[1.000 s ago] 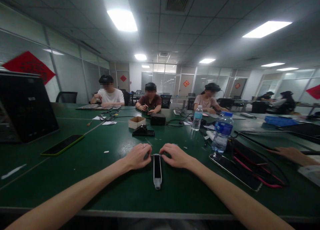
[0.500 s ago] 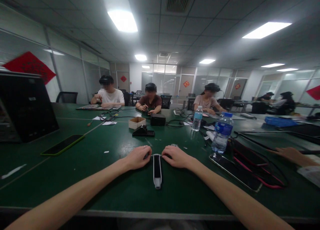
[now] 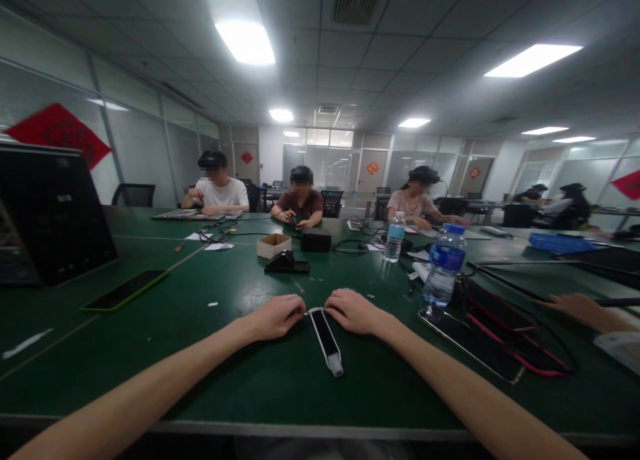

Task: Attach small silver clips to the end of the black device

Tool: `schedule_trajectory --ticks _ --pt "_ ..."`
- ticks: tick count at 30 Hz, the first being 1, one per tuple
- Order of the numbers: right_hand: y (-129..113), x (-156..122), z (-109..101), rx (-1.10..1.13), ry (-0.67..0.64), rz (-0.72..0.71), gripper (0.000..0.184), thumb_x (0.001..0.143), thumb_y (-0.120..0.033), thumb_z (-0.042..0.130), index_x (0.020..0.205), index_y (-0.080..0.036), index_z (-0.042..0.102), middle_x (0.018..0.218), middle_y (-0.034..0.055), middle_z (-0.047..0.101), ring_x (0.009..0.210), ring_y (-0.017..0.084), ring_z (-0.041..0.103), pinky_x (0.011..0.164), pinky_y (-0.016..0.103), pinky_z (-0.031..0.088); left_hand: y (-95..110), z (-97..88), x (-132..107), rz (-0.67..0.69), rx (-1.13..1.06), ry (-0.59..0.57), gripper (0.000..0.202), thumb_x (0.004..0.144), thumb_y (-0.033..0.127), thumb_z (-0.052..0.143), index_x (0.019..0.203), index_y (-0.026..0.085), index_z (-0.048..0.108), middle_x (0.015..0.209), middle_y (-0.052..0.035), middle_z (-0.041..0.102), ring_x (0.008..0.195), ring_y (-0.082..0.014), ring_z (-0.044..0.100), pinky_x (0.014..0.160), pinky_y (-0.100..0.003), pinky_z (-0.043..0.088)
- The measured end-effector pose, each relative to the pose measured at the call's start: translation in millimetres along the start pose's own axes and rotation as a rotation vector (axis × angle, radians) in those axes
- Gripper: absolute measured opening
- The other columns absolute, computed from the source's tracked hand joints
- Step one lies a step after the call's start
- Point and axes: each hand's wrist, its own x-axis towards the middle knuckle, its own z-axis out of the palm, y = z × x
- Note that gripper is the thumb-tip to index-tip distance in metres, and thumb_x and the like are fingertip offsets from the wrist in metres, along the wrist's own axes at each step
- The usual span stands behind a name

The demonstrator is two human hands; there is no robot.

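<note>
A slim black device with a white rim (image 3: 327, 340) lies on the green table (image 3: 210, 373), its near end angled to the right. My left hand (image 3: 276, 315) rests curled at the device's far end on its left side, a ring on one finger. On the other side of that end sits my right hand (image 3: 354, 311), fingers bent down onto the table. Both hands pinch at the device's far tip. What the fingertips grip there is too small to make out.
A phone in a green case (image 3: 125, 290) lies to the left, a dark monitor (image 3: 53, 213) behind it. Water bottles (image 3: 445, 263), phones (image 3: 470, 343) and red cables lie to the right, where another person's hand (image 3: 575, 308) rests. A cardboard box (image 3: 273, 245) and three seated people are beyond.
The device's near end has swung to the right, so it now lies at an angle. Both hands stay at its far end, barely shifted.
</note>
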Motion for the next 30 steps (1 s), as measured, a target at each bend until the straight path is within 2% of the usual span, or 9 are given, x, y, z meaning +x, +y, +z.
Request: schedule_trajectory --ticks 7,17,30 --pt "2.2 0.1 2.1 0.013 -0.006 0.035 0.027 0.096 -0.025 0.044 0.103 -0.015 0.068 0.102 0.01 0.064 0.089 0.018 0.058 0.08 0.031 0.047 13.5 -4.4 -0.4 0.029 0.035 -0.018 0.012 0.092 0.015 0.049 0.099 0.02 0.057 0.098 -0.0028 0.062 0.088 -0.0162 0.06 0.077 -0.025 0.045" --pt "5.2 1.0 6.7 0.012 -0.02 0.028 0.03 0.097 -0.027 0.042 0.105 -0.014 0.067 0.103 0.0105 0.063 0.09 0.018 0.058 0.081 0.03 0.045 1.9 3.2 1.6 0.101 0.073 0.041 0.01 0.093 0.016 0.051 0.099 0.02 0.059 0.097 -0.0014 0.063 0.088 -0.0153 0.06 0.078 -0.024 0.044" --pt "3.8 0.8 3.9 0.018 -0.025 0.032 0.03 0.097 -0.029 0.042 0.105 -0.014 0.068 0.104 0.0103 0.063 0.091 0.019 0.058 0.079 0.03 0.046 12.9 -0.2 0.5 0.021 0.146 0.077 0.004 0.087 0.018 0.057 0.091 0.018 0.058 0.087 -0.0009 0.062 0.076 -0.0143 0.058 0.067 -0.023 0.042"
